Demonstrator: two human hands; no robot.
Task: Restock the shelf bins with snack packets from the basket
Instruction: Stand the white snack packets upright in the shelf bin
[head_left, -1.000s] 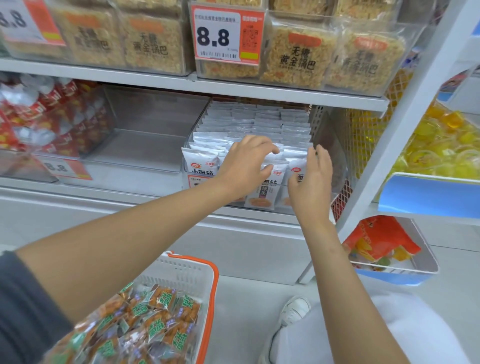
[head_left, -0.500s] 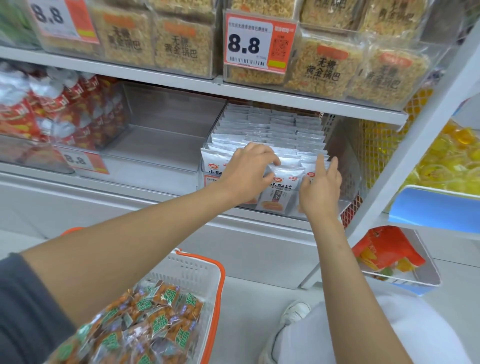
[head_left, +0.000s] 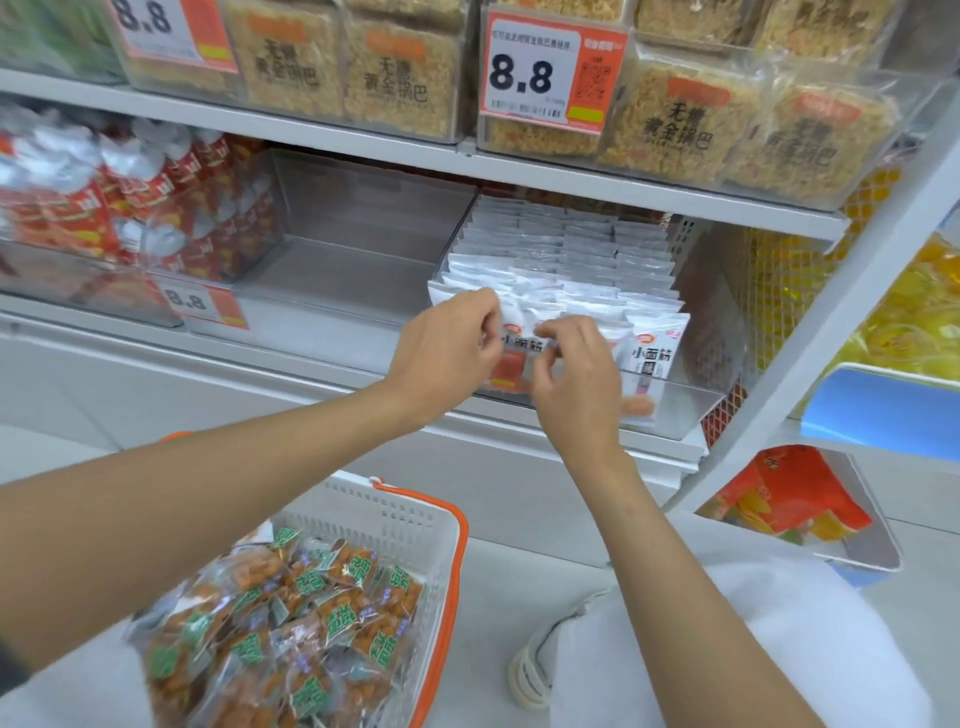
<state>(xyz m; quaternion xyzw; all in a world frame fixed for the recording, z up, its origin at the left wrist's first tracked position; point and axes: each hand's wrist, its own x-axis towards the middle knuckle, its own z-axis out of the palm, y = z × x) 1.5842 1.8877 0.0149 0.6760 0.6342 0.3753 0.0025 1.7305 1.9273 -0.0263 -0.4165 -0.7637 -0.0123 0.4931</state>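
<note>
A clear shelf bin (head_left: 696, 410) on the middle shelf holds several rows of white snack packets (head_left: 566, 260). My left hand (head_left: 447, 353) pinches the top of a front-row white packet (head_left: 514, 332). My right hand (head_left: 576, 374) is beside it with curled fingers, pinching the same front packets. A white basket with an orange rim (head_left: 447, 530) sits low at the left, full of orange-and-green snack packets (head_left: 291, 613).
An empty clear bin (head_left: 353, 260) stands left of the white packets, then a bin of red-and-silver packets (head_left: 130, 208). Boxed rice crackers (head_left: 675, 119) fill the shelf above. Yellow jelly cups (head_left: 904, 312) lie at the right; my shoe (head_left: 535, 670) is on the floor.
Both hands came together at the front row of white packets. My right hand went from flat and open to curled, pinching the front packets.
</note>
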